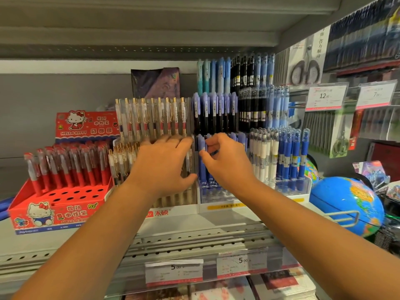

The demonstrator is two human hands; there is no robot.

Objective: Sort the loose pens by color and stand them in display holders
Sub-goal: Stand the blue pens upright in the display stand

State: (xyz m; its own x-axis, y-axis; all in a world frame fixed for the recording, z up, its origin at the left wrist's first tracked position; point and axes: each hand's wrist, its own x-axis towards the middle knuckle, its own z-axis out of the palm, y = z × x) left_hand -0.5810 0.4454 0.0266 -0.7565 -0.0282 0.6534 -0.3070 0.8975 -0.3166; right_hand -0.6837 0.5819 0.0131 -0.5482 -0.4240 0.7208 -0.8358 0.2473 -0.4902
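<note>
My left hand lies with spread fingers over the front tier of the clear gold-clip pens in their tiered holder. My right hand pinches the top of a blue-purple pen that stands in the front row of the middle display holder. More purple-capped pens stand in the tiers behind it. Blue and white capped pens fill the clear holder to the right.
A red Hello Kitty pen box with red pens stands at the left of the shelf. A blue globe sits at the right, hanging scissors packs above it. Price tags line the shelf edge.
</note>
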